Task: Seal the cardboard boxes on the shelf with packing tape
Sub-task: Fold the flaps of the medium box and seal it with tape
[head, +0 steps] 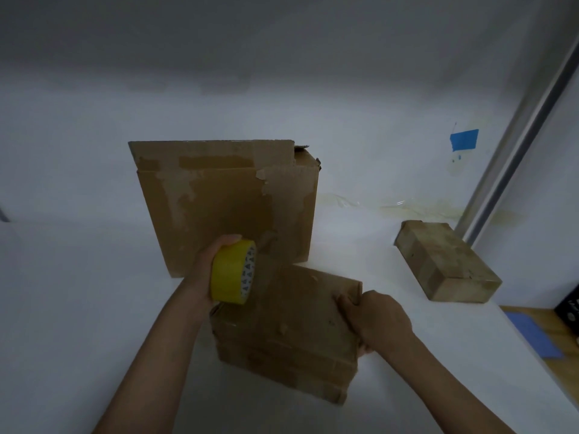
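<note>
My left hand [208,270] curls round the yellow tape roll [233,272], held above the near box's [288,333] left corner. My right hand [376,321] grips that box's right edge. It lies on the white shelf [78,308], touching the big box [225,208] behind; a small box [448,261] sits apart, right

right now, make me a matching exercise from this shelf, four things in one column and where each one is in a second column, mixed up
Things
1. yellow tape roll
2. tall box
3. flat box
4. small box

Places
A. lies alone at the right, near the metal post
B. gripped in the left hand
C. stands at the back, behind the flat box
D. held at its right edge by the right hand

Pairs: 1-B, 2-C, 3-D, 4-A
</note>
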